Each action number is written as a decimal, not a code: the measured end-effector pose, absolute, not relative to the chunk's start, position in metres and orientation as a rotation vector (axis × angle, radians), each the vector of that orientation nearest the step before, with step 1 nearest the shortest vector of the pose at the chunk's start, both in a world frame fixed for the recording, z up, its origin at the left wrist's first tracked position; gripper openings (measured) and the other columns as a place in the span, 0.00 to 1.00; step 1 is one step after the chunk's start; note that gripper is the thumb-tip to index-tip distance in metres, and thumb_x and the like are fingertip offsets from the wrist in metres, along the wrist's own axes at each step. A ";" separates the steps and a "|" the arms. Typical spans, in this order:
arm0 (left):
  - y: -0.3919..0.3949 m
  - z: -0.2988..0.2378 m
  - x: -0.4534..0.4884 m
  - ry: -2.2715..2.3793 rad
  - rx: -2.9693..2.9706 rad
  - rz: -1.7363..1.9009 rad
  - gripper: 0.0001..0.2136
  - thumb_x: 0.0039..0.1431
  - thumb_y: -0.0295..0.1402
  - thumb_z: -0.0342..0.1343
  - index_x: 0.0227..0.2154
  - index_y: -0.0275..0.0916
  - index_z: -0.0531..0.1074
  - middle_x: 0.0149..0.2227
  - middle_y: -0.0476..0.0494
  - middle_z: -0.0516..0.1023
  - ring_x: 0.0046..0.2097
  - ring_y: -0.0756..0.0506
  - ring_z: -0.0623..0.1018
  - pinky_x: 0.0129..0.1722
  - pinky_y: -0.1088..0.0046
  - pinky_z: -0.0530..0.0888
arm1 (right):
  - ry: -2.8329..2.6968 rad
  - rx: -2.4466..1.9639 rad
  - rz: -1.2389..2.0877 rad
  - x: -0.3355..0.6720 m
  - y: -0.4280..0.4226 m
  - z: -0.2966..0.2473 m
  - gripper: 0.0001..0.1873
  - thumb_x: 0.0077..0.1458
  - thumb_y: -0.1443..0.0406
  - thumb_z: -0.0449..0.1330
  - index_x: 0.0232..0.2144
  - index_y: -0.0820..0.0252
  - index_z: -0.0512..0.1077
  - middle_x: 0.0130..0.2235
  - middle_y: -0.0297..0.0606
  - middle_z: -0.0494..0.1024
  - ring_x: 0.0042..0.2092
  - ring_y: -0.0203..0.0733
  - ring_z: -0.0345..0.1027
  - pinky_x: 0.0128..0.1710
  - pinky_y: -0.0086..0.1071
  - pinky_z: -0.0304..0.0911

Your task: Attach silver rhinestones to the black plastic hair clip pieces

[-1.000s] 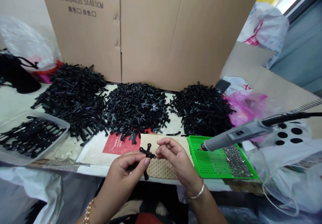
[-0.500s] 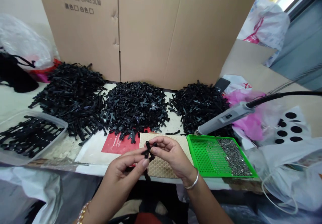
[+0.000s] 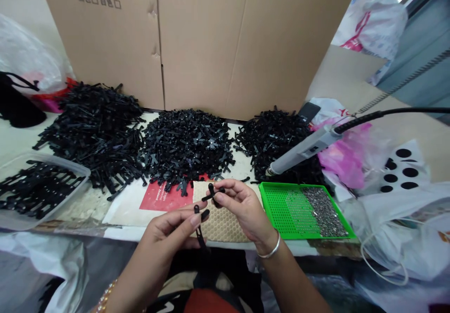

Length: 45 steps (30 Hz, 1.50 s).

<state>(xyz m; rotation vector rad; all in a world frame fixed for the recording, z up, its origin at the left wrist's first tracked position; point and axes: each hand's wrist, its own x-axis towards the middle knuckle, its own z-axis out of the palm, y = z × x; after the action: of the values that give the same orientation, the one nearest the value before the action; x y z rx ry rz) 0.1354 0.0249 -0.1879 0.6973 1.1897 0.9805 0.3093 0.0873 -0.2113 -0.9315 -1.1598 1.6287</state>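
Note:
My left hand (image 3: 176, 231) pinches black plastic strips (image 3: 198, 228) between thumb and fingers; one strip hangs down toward my lap. In my right hand (image 3: 239, 205), thumb and fingertips grip a small black cross-shaped plastic piece (image 3: 212, 193). The two held pieces are close together, with a small gap between them. Both hands are above the front edge of a tan honeycomb-patterned pad (image 3: 225, 226). How many strips my left hand has is partly hidden by its fingers.
Behind lie three heaps of black plastic parts: left (image 3: 94, 130), middle (image 3: 186, 144), right (image 3: 270, 139). A clear tub (image 3: 82, 174) holds black strips. Right of the pad sits a green perforated tray (image 3: 277, 209) with small metal pieces. A corded electric screwdriver (image 3: 302, 153) rests above it. Cardboard (image 3: 200, 45) stands behind.
My hands have moved apart slightly. The black pieces, together between my fingers before, are now separated, one in each hand. The camera view has shifted a little.

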 end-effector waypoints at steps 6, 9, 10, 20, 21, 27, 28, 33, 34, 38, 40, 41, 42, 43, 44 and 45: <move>0.024 -0.186 0.137 1.126 0.571 0.932 0.13 0.46 0.43 0.65 0.30 0.38 0.80 0.36 0.39 0.81 0.39 0.43 0.79 0.32 0.75 0.75 | -1.094 -0.889 1.736 0.309 0.089 -0.208 0.13 0.49 0.62 0.69 0.37 0.58 0.75 0.31 0.33 0.75 0.31 0.32 0.67 0.31 0.25 0.63; 0.024 -0.185 0.138 1.109 0.573 0.914 0.13 0.46 0.42 0.66 0.30 0.38 0.80 0.36 0.39 0.82 0.37 0.43 0.79 0.32 0.75 0.75 | -1.088 -0.879 1.795 0.307 0.087 -0.206 0.14 0.48 0.62 0.70 0.37 0.59 0.75 0.32 0.34 0.75 0.31 0.33 0.67 0.30 0.24 0.63; 0.024 -0.185 0.139 1.113 0.570 0.905 0.13 0.46 0.42 0.66 0.30 0.37 0.80 0.36 0.39 0.82 0.36 0.44 0.79 0.32 0.75 0.75 | -1.083 -0.877 1.815 0.306 0.086 -0.206 0.14 0.48 0.61 0.70 0.37 0.59 0.74 0.32 0.35 0.76 0.31 0.33 0.67 0.30 0.24 0.63; 0.029 -0.192 0.135 1.050 0.525 0.823 0.12 0.48 0.39 0.65 0.31 0.34 0.79 0.38 0.38 0.82 0.32 0.48 0.79 0.32 0.76 0.75 | -1.023 -0.919 1.854 0.303 0.086 -0.207 0.17 0.45 0.60 0.71 0.36 0.60 0.73 0.31 0.35 0.75 0.32 0.34 0.68 0.30 0.25 0.62; 0.030 -0.193 0.135 1.046 0.526 0.822 0.12 0.49 0.39 0.65 0.30 0.34 0.79 0.37 0.38 0.82 0.32 0.48 0.79 0.31 0.77 0.75 | -1.016 -0.925 1.859 0.303 0.086 -0.207 0.17 0.45 0.59 0.71 0.36 0.60 0.73 0.31 0.35 0.75 0.32 0.34 0.67 0.30 0.25 0.61; 0.030 -0.187 0.136 0.962 0.509 0.856 0.15 0.49 0.37 0.65 0.39 0.35 0.78 0.35 0.40 0.81 0.31 0.49 0.79 0.29 0.79 0.74 | -1.038 -0.984 1.922 0.305 0.084 -0.201 0.18 0.47 0.58 0.71 0.37 0.59 0.73 0.33 0.36 0.76 0.33 0.35 0.69 0.32 0.24 0.63; 0.031 -0.186 0.136 0.946 0.507 0.873 0.14 0.49 0.37 0.65 0.38 0.34 0.79 0.34 0.40 0.81 0.31 0.49 0.79 0.29 0.79 0.74 | -1.051 -1.019 1.922 0.306 0.085 -0.201 0.18 0.47 0.58 0.71 0.38 0.59 0.72 0.33 0.37 0.76 0.33 0.35 0.69 0.32 0.25 0.63; 0.035 -0.195 0.140 0.966 0.473 0.955 0.19 0.41 0.42 0.68 0.33 0.32 0.79 0.30 0.40 0.80 0.29 0.51 0.77 0.29 0.78 0.73 | -1.155 -1.173 1.845 0.311 0.096 -0.211 0.21 0.44 0.54 0.72 0.38 0.57 0.73 0.33 0.40 0.77 0.33 0.39 0.71 0.31 0.25 0.67; 0.036 -0.198 0.140 0.979 0.473 0.970 0.20 0.40 0.44 0.68 0.33 0.32 0.79 0.30 0.40 0.80 0.29 0.51 0.77 0.29 0.78 0.73 | -1.197 -1.183 1.819 0.312 0.099 -0.213 0.22 0.42 0.54 0.72 0.37 0.57 0.74 0.33 0.41 0.77 0.33 0.40 0.71 0.31 0.25 0.68; 0.037 -0.206 0.141 1.000 0.496 1.008 0.23 0.38 0.47 0.68 0.33 0.33 0.79 0.31 0.41 0.80 0.29 0.51 0.76 0.30 0.77 0.73 | -1.339 -1.182 1.751 0.315 0.105 -0.219 0.24 0.40 0.53 0.73 0.38 0.57 0.75 0.35 0.44 0.78 0.36 0.45 0.73 0.33 0.28 0.71; 0.037 -0.207 0.140 0.999 0.516 1.007 0.23 0.38 0.48 0.68 0.31 0.32 0.79 0.30 0.41 0.79 0.29 0.50 0.76 0.29 0.77 0.73 | -1.366 -1.170 1.725 0.314 0.105 -0.219 0.24 0.40 0.55 0.73 0.39 0.57 0.74 0.37 0.44 0.78 0.38 0.45 0.73 0.36 0.30 0.72; 0.036 -0.207 0.139 1.004 0.532 1.003 0.22 0.39 0.47 0.67 0.31 0.32 0.79 0.30 0.41 0.79 0.29 0.50 0.76 0.29 0.77 0.72 | -1.368 -1.158 1.713 0.313 0.104 -0.219 0.23 0.41 0.56 0.73 0.39 0.57 0.74 0.38 0.44 0.77 0.39 0.45 0.73 0.37 0.30 0.71; 0.036 -0.207 0.139 1.015 0.554 0.996 0.21 0.40 0.46 0.67 0.30 0.32 0.79 0.29 0.41 0.79 0.29 0.50 0.76 0.29 0.77 0.72 | -1.363 -1.141 1.704 0.311 0.102 -0.218 0.22 0.42 0.57 0.73 0.39 0.57 0.74 0.39 0.43 0.77 0.40 0.45 0.73 0.38 0.30 0.71; 0.035 -0.206 0.138 1.030 0.578 0.991 0.20 0.42 0.45 0.67 0.30 0.32 0.79 0.29 0.41 0.79 0.29 0.50 0.76 0.30 0.77 0.72 | -1.354 -1.117 1.706 0.308 0.100 -0.217 0.21 0.43 0.58 0.72 0.39 0.57 0.73 0.40 0.42 0.77 0.41 0.44 0.72 0.40 0.30 0.70; 0.034 -0.205 0.137 1.045 0.595 0.985 0.19 0.44 0.44 0.66 0.31 0.32 0.78 0.29 0.41 0.79 0.30 0.50 0.76 0.31 0.76 0.73 | -1.339 -1.082 1.716 0.306 0.098 -0.217 0.21 0.44 0.58 0.72 0.40 0.57 0.73 0.40 0.41 0.77 0.41 0.42 0.72 0.41 0.29 0.69; 0.033 -0.205 0.136 1.060 0.607 0.979 0.18 0.46 0.44 0.65 0.32 0.32 0.78 0.30 0.41 0.80 0.31 0.49 0.77 0.32 0.76 0.73 | -1.318 -1.049 1.738 0.303 0.096 -0.217 0.21 0.45 0.58 0.71 0.40 0.57 0.72 0.39 0.39 0.77 0.40 0.40 0.72 0.40 0.29 0.69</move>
<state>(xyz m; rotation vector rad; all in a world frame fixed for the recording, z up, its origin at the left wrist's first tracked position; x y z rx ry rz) 0.1363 0.0334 -0.2052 0.6073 1.0599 0.9786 0.3030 0.0963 -0.2165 -1.0486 -1.3178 1.7384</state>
